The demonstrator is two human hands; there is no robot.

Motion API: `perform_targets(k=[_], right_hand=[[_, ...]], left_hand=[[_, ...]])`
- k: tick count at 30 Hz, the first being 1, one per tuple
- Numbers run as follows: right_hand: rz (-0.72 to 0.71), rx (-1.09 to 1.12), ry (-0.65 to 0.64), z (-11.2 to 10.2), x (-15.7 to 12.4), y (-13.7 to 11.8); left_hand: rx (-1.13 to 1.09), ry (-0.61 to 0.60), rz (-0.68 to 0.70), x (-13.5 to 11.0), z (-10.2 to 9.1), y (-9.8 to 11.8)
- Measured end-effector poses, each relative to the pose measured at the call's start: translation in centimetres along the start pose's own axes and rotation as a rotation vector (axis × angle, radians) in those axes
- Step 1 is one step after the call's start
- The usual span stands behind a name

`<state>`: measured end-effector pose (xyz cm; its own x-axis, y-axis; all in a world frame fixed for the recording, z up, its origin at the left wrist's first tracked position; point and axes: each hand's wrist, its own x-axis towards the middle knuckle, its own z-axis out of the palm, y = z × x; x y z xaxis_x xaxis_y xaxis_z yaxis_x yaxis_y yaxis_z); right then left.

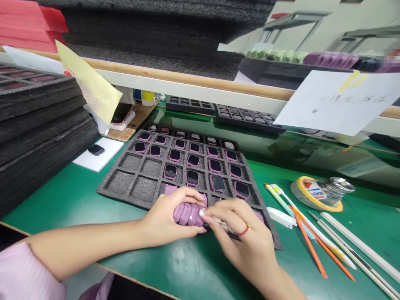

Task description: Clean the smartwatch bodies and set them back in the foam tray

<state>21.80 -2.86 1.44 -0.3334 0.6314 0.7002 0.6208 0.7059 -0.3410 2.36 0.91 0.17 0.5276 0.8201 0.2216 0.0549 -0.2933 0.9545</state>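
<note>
My left hand (175,214) is closed around a row of several purple smartwatch cases (188,214), stood side by side with their edges up. At the right end of that row, my right hand (242,231) pinches a small white piece (201,212), perhaps cloth or tissue; its kind is hard to make out. The white piece touches the case nearest to it. Both hands are over the front edge of a black foam tray (142,188). Purple-framed watches with dark screens (193,178) sit in many of its compartments; a few compartments at the left are bare.
Tall black foam stacks (40,137) rise at the left, beside a white pad (99,154) holding a dark watch (96,150). To the right lie brushes and sticks (309,241), a tape roll (312,193) and a metal-topped bottle (339,187). A shelf edge (193,81) crosses above.
</note>
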Motion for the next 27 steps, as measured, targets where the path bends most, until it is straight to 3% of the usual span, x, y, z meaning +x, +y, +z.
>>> perform_targets(k=[3,9,11,14,16,18,21,23,25,27], right_hand=[[-0.003,0.071,-0.046,0.1,-0.1,-0.1],[0.027,-0.147,0.102,-1.3,0.0,1.4],[0.176,-0.248,0.182,-3.1,-0.3,2.9],[0.568,-0.491,0.371,-6.2,-1.2,5.8],[0.688,-0.557,0.401,-7.7,-1.8,7.5],[0.7,-0.564,0.406,-8.1,-2.0,8.3],[0.66,-0.425,0.413,-6.3,-1.5,7.2],[0.628,-0.165,0.357,-4.1,-1.1,5.4],[0.612,0.328,0.166,-1.7,-0.9,3.2],[0.619,0.783,-0.113,0.1,-0.7,1.0]], left_hand=[[0.016,0.0,0.007,0.0,0.0,0.0],[0.021,0.034,0.016,-0.3,0.0,0.8],[0.027,0.028,0.056,-0.7,-0.1,1.2],[0.034,0.03,0.121,-1.2,-0.3,1.6],[0.02,0.032,0.149,-1.5,-0.3,1.7],[0.009,0.029,0.172,-1.6,-0.3,1.7],[0.008,0.023,0.202,-1.7,-0.2,1.9],[0.025,0.021,0.203,-1.8,-0.2,2.0],[0.043,0.018,0.207,-1.8,-0.2,2.0],[0.07,0.009,0.234,-1.9,-0.2,2.0]])
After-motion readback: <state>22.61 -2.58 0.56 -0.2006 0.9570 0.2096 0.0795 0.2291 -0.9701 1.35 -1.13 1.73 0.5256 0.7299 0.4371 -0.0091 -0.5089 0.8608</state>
